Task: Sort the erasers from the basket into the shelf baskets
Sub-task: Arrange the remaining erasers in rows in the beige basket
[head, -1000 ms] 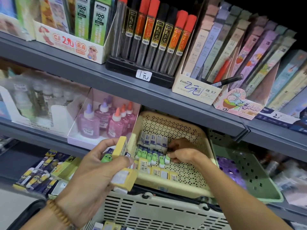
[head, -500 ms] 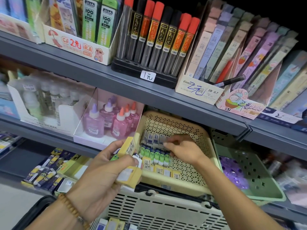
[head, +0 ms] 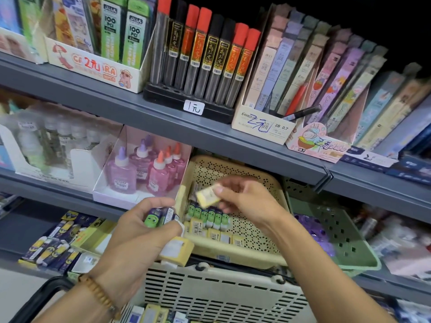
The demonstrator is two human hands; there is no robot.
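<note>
Six green erasers (head: 207,216) lined up in the cream shelf basket (head: 235,252) – right hand (head: 247,201) pinches one yellow eraser (head: 208,196) above it, left hand (head: 140,236) grips a mixed bunch of erasers (head: 163,220).

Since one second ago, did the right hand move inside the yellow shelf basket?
Yes. The right hand has lifted off the row of green erasers in the yellow shelf basket and now pinches a yellow eraser above that row.
</note>
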